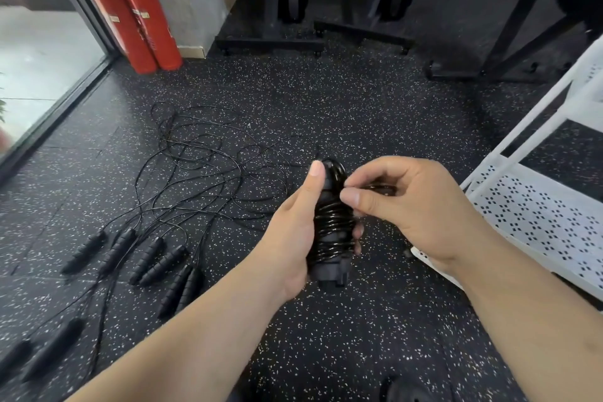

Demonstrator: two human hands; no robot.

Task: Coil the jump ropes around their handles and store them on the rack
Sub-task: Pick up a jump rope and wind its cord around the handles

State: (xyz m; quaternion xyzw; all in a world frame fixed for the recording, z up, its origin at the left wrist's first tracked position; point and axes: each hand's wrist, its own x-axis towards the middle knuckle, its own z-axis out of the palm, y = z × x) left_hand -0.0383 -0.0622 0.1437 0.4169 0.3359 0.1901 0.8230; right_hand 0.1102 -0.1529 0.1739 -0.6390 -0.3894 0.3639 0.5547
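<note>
Black rope [333, 222], wound tight round its paired handles [329, 274], sits gripped in the left hand [293, 238] just left of the white rack [535, 206]; the right hand [408, 206] pinches the loose end [380, 188], probably to tuck it. Uncoiled ropes [195, 166] lie farther left

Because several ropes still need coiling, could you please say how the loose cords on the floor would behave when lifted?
The thin cords lie in overlapping loops, so they will probably hang floppy and snag one another. Their round handles look thicker and stiffer, and might roll if nudged.
</note>
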